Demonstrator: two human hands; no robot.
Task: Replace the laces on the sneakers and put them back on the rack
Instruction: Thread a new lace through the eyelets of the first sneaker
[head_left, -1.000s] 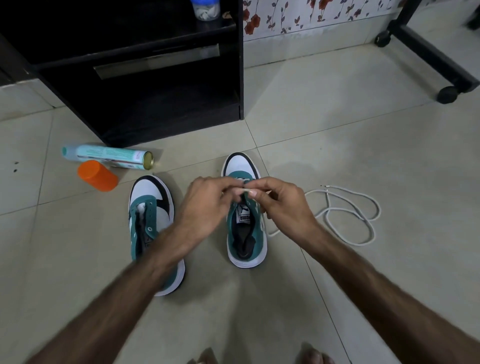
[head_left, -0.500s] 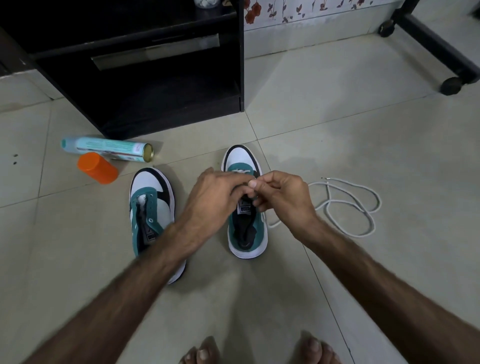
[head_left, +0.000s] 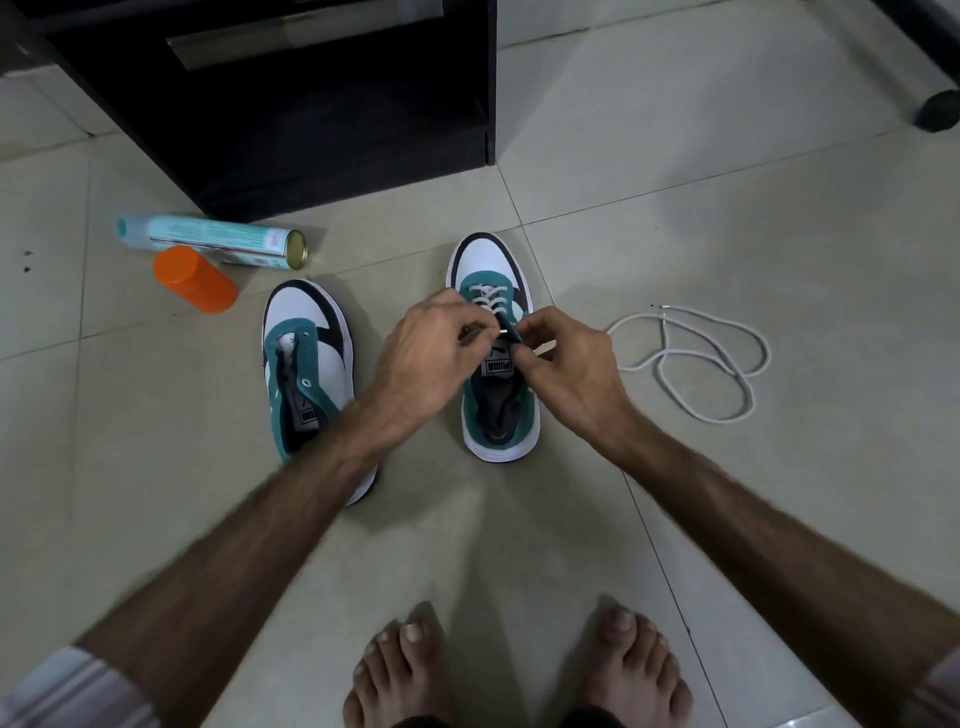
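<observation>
The person crouches over 2 teal-and-white sneakers standing side by side on the tiled floor (head_left: 727, 156), toes pointing away toward the dark rack (head_left: 291, 119). Both hands meet over the right sneaker (head_left: 493, 270), which carries white lace crossings in its front eyelets only. The left hand (head_left: 426, 353) has its fingers curled, with thumb and forefinger pinching the white lace tip (head_left: 503, 330) just above the tongue. The right hand (head_left: 566, 364) is curled too, its fingertips pinching the shoe's teal eyelet edge beside that tip. The left sneaker (head_left: 306, 364) sits unlaced, its heel partly hidden under the left forearm. A loose white lace (head_left: 691, 358) lies in loops on the floor to the right of the hands, apart from the shoe. Near the rack's front lie a spray can (head_left: 208, 239) on its side and an orange cap (head_left: 195, 279) touching it. The person's 2 bare feet (head_left: 514, 670) show at the bottom edge.
</observation>
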